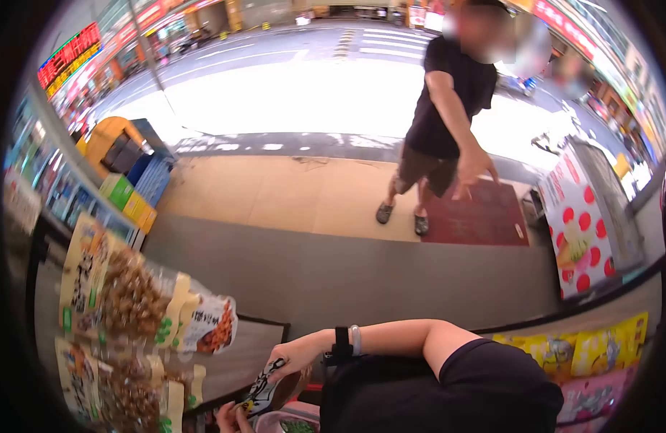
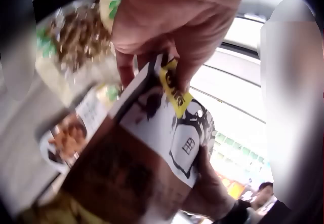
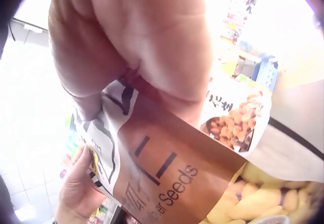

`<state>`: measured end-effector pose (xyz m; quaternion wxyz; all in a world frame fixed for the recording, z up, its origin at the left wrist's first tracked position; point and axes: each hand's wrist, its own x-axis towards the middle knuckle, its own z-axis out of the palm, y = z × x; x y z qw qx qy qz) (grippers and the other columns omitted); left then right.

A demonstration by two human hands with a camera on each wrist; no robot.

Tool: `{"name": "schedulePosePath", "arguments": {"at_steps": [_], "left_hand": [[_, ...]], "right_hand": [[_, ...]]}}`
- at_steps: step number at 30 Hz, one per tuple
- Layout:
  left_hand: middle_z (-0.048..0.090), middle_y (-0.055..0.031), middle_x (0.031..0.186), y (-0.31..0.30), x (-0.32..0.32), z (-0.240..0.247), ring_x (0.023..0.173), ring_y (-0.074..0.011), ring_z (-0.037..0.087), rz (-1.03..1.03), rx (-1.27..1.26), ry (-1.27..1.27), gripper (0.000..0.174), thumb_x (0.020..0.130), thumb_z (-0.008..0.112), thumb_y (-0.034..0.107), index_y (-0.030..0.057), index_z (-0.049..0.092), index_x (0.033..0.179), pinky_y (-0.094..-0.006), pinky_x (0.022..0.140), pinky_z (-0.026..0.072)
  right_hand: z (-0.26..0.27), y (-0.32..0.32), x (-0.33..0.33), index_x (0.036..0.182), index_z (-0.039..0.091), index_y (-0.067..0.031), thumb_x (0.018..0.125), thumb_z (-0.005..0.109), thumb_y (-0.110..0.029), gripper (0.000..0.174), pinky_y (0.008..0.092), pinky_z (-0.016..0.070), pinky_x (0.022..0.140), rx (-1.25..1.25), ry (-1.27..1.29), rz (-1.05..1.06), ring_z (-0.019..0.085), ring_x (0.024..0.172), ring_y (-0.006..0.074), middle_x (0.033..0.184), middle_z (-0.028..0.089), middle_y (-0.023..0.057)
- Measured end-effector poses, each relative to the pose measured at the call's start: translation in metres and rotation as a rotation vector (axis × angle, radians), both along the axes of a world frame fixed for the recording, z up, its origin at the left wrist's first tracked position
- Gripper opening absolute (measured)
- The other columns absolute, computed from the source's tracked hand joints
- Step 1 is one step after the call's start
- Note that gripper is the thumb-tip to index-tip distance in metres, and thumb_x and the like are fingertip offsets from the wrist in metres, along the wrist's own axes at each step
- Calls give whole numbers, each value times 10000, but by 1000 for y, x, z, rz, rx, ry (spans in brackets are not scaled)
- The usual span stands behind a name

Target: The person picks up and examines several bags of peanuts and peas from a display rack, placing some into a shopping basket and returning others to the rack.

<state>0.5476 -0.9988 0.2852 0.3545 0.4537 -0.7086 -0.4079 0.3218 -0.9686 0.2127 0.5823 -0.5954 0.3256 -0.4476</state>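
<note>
One brown-and-white seed bag (image 3: 167,158) is held up by two hands, beside at least two larger packs (image 1: 134,281). The left hand (image 2: 177,24) has fingers pinched on its white end at one yellow tag (image 2: 175,89); the right hand (image 3: 134,44) clamps that end too. In the right wrist view, its long axis slopes, seed-showing end pointing lower right.

A black short-sleeved shirt (image 1: 434,393) is worn. Behind the bare right hand (image 1: 295,353) sit a black strap (image 1: 341,345) and grey band (image 1: 356,338).
</note>
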Motion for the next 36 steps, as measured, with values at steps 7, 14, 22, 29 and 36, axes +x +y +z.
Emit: {"name": "schedulePosePath", "arguments": {"at_steps": [7,14,22,29,36], "left_hand": [[478,-187,1148,-22,-89,-41,1002,-322,458,-179,585,-233,488,866,504,330,20,403,1229,-400,836,379],[550,-186,994,-39,-182,-60,883,-304,502,-594,141,-328,425,848,526,307,-49,487,1076,-369,803,382],[570,-126,997,-16,-250,-52,846,-200,533,-1169,351,-261,315,759,583,34,-103,517,1035,-289,731,442],[567,-148,1019,-20,-240,-52,877,-212,533,-1072,344,-200,355,757,595,42,-95,511,1074,-312,787,430],[560,-123,1012,-45,-192,-71,898,-196,541,-645,483,-187,354,709,597,-19,-63,502,1047,-294,787,431]], "right_hand": [[29,63,-70,973,546,71,887,508,-215,301,255,430,700,29,-89,-555,468,742,65,828,628,39],[39,134,-92,928,565,65,882,513,-208,282,264,426,669,-17,-150,-1004,473,710,78,810,635,69],[28,172,-84,860,545,85,877,518,-187,274,265,414,624,-174,-200,-1314,440,653,81,678,567,59],[38,166,-91,843,549,78,873,520,-169,250,261,413,613,-149,-170,-1246,435,644,73,667,557,65],[19,110,-99,931,567,48,855,546,-168,230,255,422,670,-20,-92,-931,469,697,74,747,595,67]]}}
